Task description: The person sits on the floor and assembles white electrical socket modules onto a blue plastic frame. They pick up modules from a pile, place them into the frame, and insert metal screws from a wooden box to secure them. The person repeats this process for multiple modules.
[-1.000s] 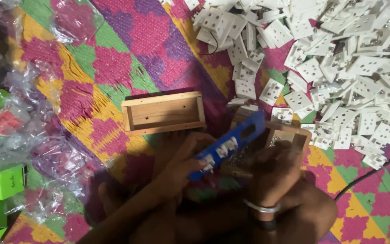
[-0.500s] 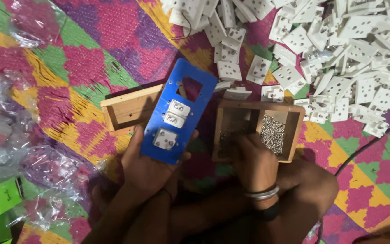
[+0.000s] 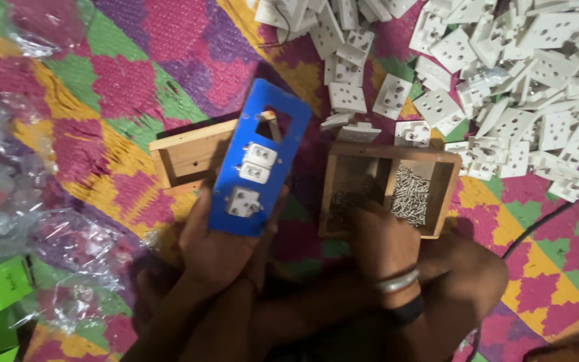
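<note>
At the far left of the frame lie clear plastic bags (image 3: 68, 248) and green boxes (image 3: 5, 285). Left of centre, the left hand (image 3: 219, 245) has its fingers clamped on the lower end of a blue plate (image 3: 257, 161); its long axis runs up the frame, over a shallow wooden tray (image 3: 185, 154). Right of centre, the right hand (image 3: 380, 238) dips into a wooden box (image 3: 343, 151) just above it; I cannot tell whether its fingers pinch anything. Screws (image 3: 411, 194) fill the box's right compartment. White sockets (image 3: 504, 74) pile at upper right.
</note>
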